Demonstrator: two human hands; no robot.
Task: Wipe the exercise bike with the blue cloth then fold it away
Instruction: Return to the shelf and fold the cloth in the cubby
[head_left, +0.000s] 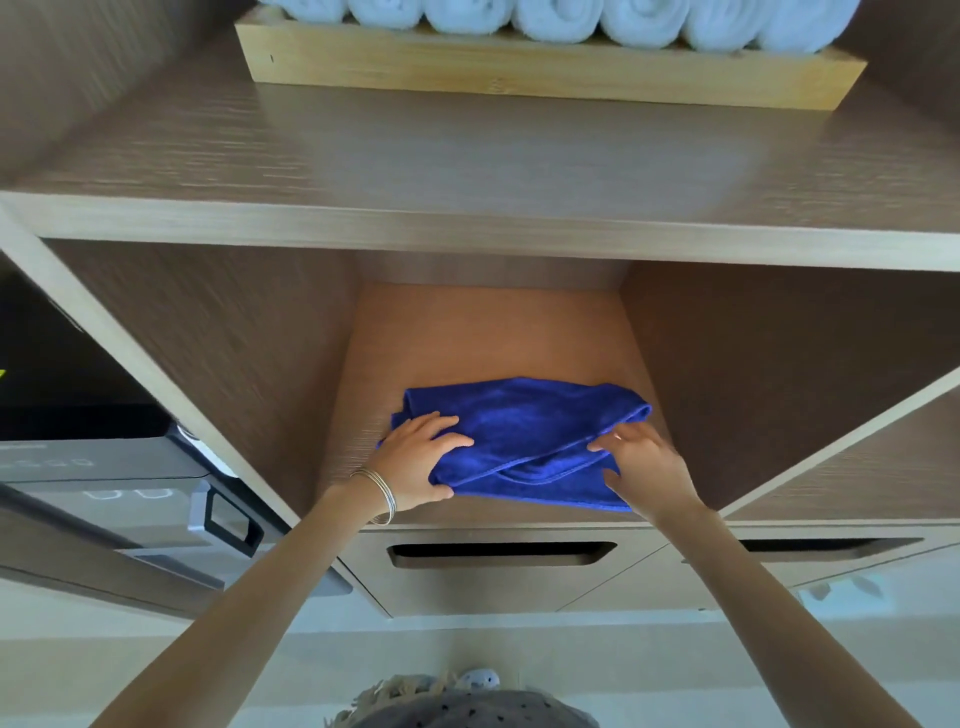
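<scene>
Shelf cubby (493, 332): blue cloth (524, 431) lies on its floor, roughly folded, edges uneven. Bike not in view, so wiping is presumably done. Left hand (421, 460) grips the cloth's left end; right hand (647, 467) pinches the front hem. Remaining: square the fold, release.

The cloth (519, 441) is seen in a deep, plain royal blue. The compartment floor (488, 332) is coloured orange-brown, its side walls (234, 322) a darker brown streaked with fine grain, and the shelf edges (467, 234) pale beige. The rolled towels (556, 18) are shown in white, their tray (545, 73) in light yellow wood. Thin silver bangles (382, 493) are worn at the left wrist.
</scene>
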